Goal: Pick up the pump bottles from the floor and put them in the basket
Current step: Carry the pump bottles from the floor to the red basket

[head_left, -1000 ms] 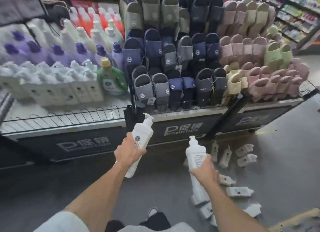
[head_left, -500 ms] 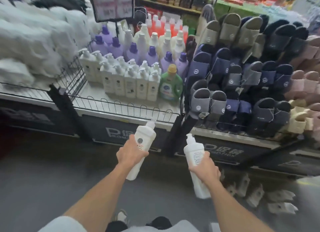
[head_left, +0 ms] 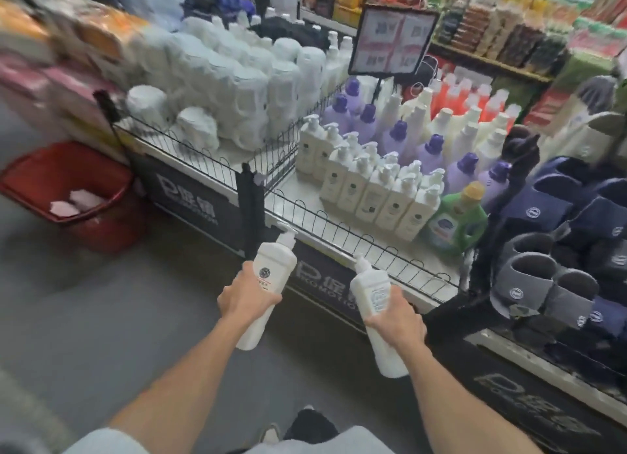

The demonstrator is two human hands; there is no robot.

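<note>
Left hand [head_left: 249, 297]: fingers wrapped round a white pump bottle [head_left: 273, 265], nozzle up.
Right hand [head_left: 395, 321]: grips a second white pump bottle [head_left: 371, 289].
Red basket [head_left: 105, 229]: on the floor, far left, beside the promotion stand's [head_left: 200, 199] corner, holding pale items.
Stand, behind a wire fence [head_left: 339, 239]: shelved pump bottles [head_left: 373, 192], green detergent bottle [head_left: 454, 223], paper rolls [head_left: 237, 80], slippers [head_left: 543, 284].

lit brightly and evenly, with only faint soft shadows on the floor [head_left: 101, 318]. smeared by motion blur at left and top (worst around the red basket [head_left: 101, 233]). bent outward at the edges by the wide lens; sharpest mid-frame.
</note>
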